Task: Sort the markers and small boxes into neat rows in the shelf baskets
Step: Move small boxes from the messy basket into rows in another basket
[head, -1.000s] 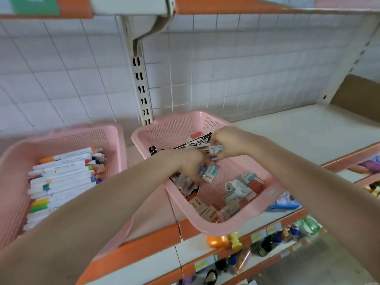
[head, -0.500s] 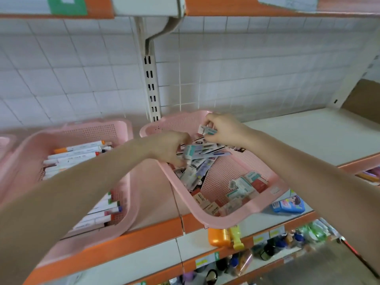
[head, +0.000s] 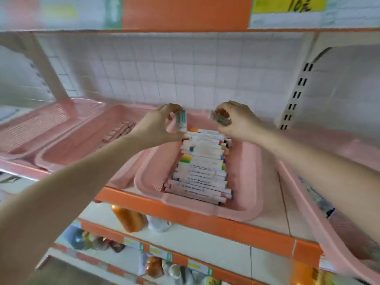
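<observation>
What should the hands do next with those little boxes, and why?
Probably the left hand should lower its small box into the back of the marker basket: the right hand pinches a second small box over that end too, and the markers fill the front.

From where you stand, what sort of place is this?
Most likely a shop, perhaps one selling stationery. A yellow price sign sits on the upper shelf edge, the orange-edged shelves carry label strips, and a pink basket holds a row of markers.
</observation>
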Demonstrator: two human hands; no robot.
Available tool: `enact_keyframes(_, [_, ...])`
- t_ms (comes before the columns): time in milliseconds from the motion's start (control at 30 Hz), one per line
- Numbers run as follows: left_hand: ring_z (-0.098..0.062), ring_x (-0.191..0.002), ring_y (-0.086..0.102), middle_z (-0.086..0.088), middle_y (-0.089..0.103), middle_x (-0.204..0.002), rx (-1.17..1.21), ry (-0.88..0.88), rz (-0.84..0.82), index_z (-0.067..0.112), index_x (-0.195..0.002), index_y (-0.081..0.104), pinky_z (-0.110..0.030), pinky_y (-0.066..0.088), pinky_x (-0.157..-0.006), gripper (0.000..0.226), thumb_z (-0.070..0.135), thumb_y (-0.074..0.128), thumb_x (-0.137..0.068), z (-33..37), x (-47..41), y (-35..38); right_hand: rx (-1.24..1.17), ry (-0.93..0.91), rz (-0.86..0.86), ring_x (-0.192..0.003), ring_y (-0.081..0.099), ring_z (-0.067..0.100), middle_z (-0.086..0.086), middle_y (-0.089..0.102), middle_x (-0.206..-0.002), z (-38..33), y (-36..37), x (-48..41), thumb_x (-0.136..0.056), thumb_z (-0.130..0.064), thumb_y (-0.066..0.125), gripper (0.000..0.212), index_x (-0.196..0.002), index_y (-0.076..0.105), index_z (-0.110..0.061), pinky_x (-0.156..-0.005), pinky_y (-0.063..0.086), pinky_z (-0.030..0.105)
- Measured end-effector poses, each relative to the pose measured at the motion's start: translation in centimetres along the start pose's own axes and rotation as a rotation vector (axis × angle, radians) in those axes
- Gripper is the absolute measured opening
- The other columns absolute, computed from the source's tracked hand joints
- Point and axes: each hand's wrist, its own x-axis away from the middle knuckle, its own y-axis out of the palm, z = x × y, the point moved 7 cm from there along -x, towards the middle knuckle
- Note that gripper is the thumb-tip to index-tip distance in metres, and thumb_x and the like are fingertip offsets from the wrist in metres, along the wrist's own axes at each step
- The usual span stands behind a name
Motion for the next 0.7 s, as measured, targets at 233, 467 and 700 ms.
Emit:
enact_keyframes(233, [-0.013, -0.087, 0.053, 0.006, 0.054, -0.110, -0.150, -0.242, 0.001, 0.025, -0.135, 0.044, -0.021, 0.042, -0.070, 0.066, 0.030, 0.074, -0.076, -12.6, 6.4, -6.3, -0.118, -0.214, -0.083, -0.096, 0.052, 0.010, -0.007, 0.052, -0.107, -11.0, 7.3, -5.8, -0.080, -0.022, 0.071, 0.044, -0.122, 0.060, -0.019, -0.079, 0.036, 0.015])
enact_keyframes(467, [-0.009, -0.110, 0.052, 0.016, 0.048, -0.126, -0.370, -0.296, -0.255, 0.045, -0.128, 0.039, -0.024, 0.047, -0.087, 0.071, 0.046, 0.075, -0.067, -24.8, 7.2, -4.2, -0.139, -0.232, -0.112, -0.115, 0.051, 0.020, 0.002, 0.059, -0.121, -15.9, 12.7, -9.0, -0.081, -0.017, 0.069, 0.040, -0.120, 0.062, -0.015, -0.098, 0.030, 0.026])
enact_keyframes(700, [-0.015, -0.120, 0.044, 0.009, 0.047, -0.130, -0.420, -0.099, -0.502, 0.036, -0.130, 0.045, -0.036, 0.041, -0.102, 0.065, 0.054, 0.069, -0.072, -24.6, 5.8, -2.1, -0.076, -0.113, -0.138, -0.113, 0.052, 0.020, 0.003, 0.062, -0.121, -15.9, 14.9, -12.1, -0.082, -0.016, 0.067, 0.039, -0.121, 0.062, -0.015, -0.085, 0.029, 0.020])
